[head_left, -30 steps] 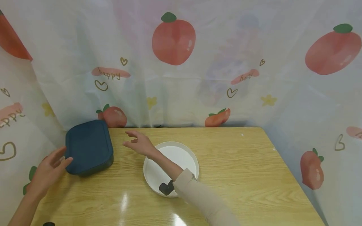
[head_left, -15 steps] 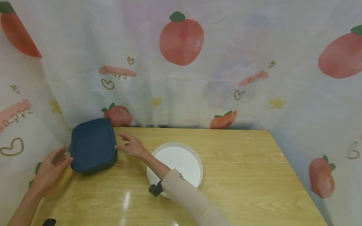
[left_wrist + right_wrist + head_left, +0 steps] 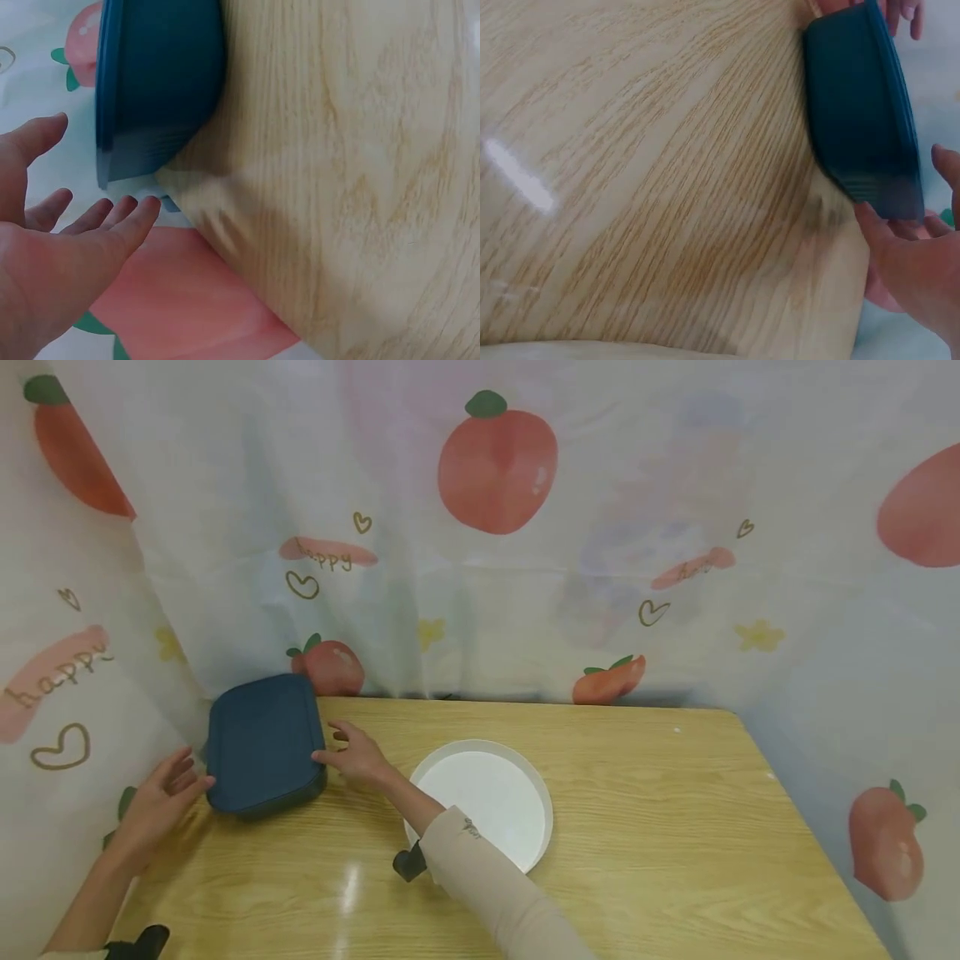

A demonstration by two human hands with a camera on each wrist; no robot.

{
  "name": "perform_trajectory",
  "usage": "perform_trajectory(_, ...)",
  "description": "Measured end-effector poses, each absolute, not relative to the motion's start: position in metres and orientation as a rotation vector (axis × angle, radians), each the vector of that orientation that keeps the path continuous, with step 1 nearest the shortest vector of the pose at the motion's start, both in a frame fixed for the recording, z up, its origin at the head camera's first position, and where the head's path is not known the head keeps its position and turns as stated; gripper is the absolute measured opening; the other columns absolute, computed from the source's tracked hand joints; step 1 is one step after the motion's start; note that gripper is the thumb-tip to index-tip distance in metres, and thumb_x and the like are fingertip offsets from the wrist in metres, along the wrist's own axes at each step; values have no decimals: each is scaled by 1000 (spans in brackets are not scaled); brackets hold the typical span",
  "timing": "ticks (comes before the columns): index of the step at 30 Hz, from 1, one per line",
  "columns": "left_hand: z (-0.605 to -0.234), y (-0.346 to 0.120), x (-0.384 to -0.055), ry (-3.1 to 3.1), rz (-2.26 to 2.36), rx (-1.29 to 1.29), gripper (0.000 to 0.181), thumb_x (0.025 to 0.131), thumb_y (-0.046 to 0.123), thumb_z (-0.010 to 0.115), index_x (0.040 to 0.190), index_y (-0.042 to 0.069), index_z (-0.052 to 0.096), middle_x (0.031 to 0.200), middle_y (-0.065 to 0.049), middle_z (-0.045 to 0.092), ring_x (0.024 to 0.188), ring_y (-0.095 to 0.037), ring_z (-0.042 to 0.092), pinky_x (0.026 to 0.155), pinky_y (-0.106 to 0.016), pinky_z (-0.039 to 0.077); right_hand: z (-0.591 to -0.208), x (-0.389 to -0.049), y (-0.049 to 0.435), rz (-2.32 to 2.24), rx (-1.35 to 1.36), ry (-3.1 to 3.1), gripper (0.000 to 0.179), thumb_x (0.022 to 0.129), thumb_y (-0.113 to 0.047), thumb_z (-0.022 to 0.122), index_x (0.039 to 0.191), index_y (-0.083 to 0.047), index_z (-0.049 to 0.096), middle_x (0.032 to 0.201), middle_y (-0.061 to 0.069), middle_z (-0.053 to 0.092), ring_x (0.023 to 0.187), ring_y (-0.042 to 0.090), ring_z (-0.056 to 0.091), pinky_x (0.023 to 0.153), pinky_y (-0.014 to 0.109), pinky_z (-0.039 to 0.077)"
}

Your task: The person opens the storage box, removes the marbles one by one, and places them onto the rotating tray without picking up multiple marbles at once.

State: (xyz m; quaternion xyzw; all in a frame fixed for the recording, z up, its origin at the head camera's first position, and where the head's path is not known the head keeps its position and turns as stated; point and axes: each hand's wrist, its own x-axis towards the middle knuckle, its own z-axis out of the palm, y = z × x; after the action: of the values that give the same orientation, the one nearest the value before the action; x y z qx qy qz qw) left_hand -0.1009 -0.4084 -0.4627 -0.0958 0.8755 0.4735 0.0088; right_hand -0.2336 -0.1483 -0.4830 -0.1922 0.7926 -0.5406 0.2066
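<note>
A dark blue, rounded-square lidded container (image 3: 262, 745) stands at the table's back left corner. My left hand (image 3: 159, 806) is beside its left side, fingers spread and slightly bent. In the left wrist view a gap shows between that hand (image 3: 67, 255) and the container's wall (image 3: 161, 82). On the opposite side my right hand (image 3: 356, 753) reaches in, thumb at the lid's right edge in the head view. The right wrist view has the right hand's fingertips (image 3: 866, 214) right at the container's lower corner, the fingers loosely bent and partly hidden behind it.
A white round plate (image 3: 487, 802) with a raised rim lies at mid-table, partly covered by my right forearm. The wooden table (image 3: 660, 827) ends at a fruit-printed curtain (image 3: 495, 610) behind and at both sides. Black wrist mounts (image 3: 408, 862) stick out from my arms.
My right hand has moved left to the container's right side. My left hand stays beside its left side. The whole view has shifted, so the scene sits further right.
</note>
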Motion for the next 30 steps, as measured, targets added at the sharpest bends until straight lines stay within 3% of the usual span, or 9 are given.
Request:
perform_trajectory(8,-472,-407,-112,2616,1578,-280,89,92,36,54,145,7,-11,146,-31,3,129,-49,15,74,-16,43,-490,-239,-153,-1573,-499,2121,67,83,-26,69,141,-18,37,136,12,44,120,21,45,76,25,47)
perform_trajectory(12,-476,-407,-117,2510,1668,-276,88,94,31,53,144,8,-16,145,-32,-3,129,-50,10,83,-32,47,-492,-241,-156,-1609,-488,2065,69,84,-23,69,142,-15,34,136,14,43,118,21,47,74,26,48)
perform_trajectory(16,-480,-406,-119,2438,1740,-293,85,95,28,51,144,11,-18,146,-31,-3,128,-50,13,86,-46,44,-494,-242,-159,-1646,-461,1974,68,84,-18,68,143,-16,33,132,13,47,107,22,55,75,32,49)
perform_trajectory(21,-485,-407,-119,2334,1843,-320,81,96,25,50,145,21,-14,147,-29,-5,127,-47,18,84,-41,46,-497,-242,-162,-1723,-461,1804,66,86,-9,65,143,-18,33,124,11,52,94,21,61,78,40,49)
perform_trajectory(23,-486,-407,-118,2286,1887,-341,80,96,24,50,146,26,-12,147,-28,-7,126,-37,32,83,-39,47,-498,-243,-164,-1746,-447,1762,66,86,-7,64,143,-19,33,122,10,53,93,20,61,78,41,49)
perform_trajectory(26,-487,-408,-117,2230,1957,-361,80,95,23,52,146,29,-10,148,-26,-8,110,-9,48,81,-37,48,-499,-243,-164,-1773,-417,1710,67,85,-5,65,143,-20,34,121,9,53,93,21,61,79,42,49)
perform_trajectory(28,-488,-409,-116,2198,2001,-369,81,94,22,53,146,29,-8,148,-25,-8,96,7,47,80,-37,48,-499,-244,-165,-1787,-411,1689,68,84,-4,65,143,-20,34,120,9,53,92,21,61,79,43,49)
perform_trajectory(30,-488,-409,-116,2183,2034,-374,81,94,21,54,147,28,-7,148,-25,-8,91,12,46,79,-36,48,-500,-244,-165,-1798,-410,1679,69,84,-4,66,142,-21,34,120,8,54,91,20,61,79,44,49)
